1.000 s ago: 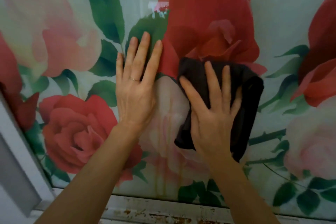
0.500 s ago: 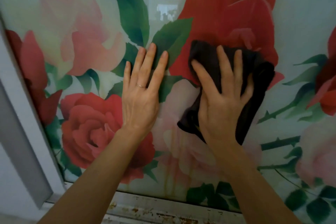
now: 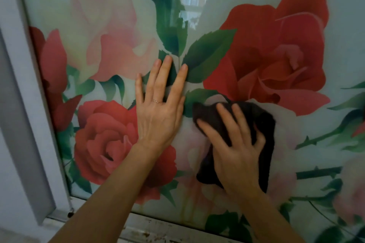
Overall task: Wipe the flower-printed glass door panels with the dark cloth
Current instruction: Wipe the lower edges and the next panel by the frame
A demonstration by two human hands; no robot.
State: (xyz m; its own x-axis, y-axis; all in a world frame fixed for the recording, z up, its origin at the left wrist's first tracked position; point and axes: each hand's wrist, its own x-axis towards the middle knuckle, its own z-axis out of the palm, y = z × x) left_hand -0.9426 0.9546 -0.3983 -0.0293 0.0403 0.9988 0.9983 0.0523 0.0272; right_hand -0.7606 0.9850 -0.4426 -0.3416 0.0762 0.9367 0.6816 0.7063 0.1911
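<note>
Near the lower edge of the glass panel, your right hand presses the dark cloth flat with spread fingers; your left hand braces open-palmed beside it. Overlap strokes, pressure even.

Bare forearms; thin, perhaps gold ring on left hand.

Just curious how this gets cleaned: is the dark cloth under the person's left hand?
No, the dark cloth sits under the right hand, while the left hand lies bare and flat on the glass panel.
</note>
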